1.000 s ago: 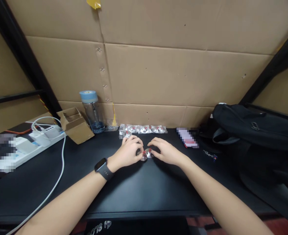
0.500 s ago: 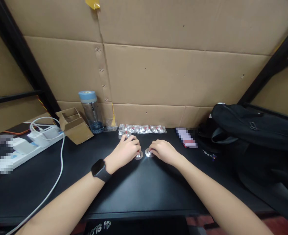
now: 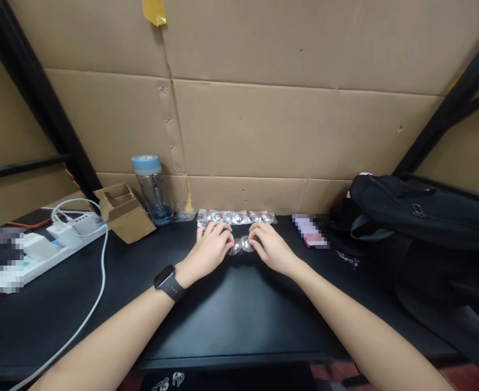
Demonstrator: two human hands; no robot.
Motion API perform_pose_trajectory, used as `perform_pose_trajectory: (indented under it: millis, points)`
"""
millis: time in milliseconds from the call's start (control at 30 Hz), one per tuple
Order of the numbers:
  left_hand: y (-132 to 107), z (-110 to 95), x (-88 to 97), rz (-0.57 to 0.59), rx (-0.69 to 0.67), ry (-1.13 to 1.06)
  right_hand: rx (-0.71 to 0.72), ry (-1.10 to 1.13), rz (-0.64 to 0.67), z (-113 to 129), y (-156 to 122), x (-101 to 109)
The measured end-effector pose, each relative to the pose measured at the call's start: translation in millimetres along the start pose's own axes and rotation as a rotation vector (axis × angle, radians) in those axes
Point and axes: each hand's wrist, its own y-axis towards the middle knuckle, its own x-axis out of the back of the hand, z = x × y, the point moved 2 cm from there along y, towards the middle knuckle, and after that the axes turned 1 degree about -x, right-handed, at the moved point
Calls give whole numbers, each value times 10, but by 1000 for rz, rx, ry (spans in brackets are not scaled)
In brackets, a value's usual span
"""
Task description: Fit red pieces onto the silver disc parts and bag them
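Observation:
My left hand [image 3: 212, 245] pinches one small shiny metal cymbal [image 3: 235, 247] by the red part at its centre. Opposite it, my right hand [image 3: 271, 247] has the other small cymbal [image 3: 246, 244], its fingers closed on the red grip. Both discs are tilted, with their rims touching or nearly so; I cannot tell which. Behind the hands lies a row of similar silver and red discs in clear plastic wraps [image 3: 239, 218]. The left fingers partly cover the row's left end.
To the left stand a blue-lidded bottle [image 3: 155, 190], an open cardboard box [image 3: 128, 217] and a white power strip [image 3: 52, 255] with a trailing cable. A phone-like item [image 3: 310, 232] and a black backpack [image 3: 422, 217] lie on the right. Cardboard [image 3: 264, 130] walls the back.
Both hands have moved slightly away from me with the cymbals. The discs have come closer together and tipped up from lying nearly flat on the table.

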Motion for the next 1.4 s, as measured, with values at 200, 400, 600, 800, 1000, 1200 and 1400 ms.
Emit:
perform_pose_trajectory:
  millis: [200,400,600,800,1000,1200,1400]
  points:
    - [49,53,41,-125,227,-216,-103,251,-195,-14,34,73]
    - [67,38,-45,-188,227,-457,-159,405,-248,101,18,19]
    - [61,-29,-105,-219,192,-558,-165,477,-266,166,8,-64]
    - [48,-93,-76,-206,201,-548,-303,775,-162,115,-23,-218]
    - [39,-88,-84,-172,236,-495,-420,1055,-139,113,-25,-244]
    - [29,-129,-145,-100,253,-422,-583,1198,-112,128,-37,-336]
    - [26,-38,-141,-60,301,-278,-645,1201,-138,100,-30,-311]
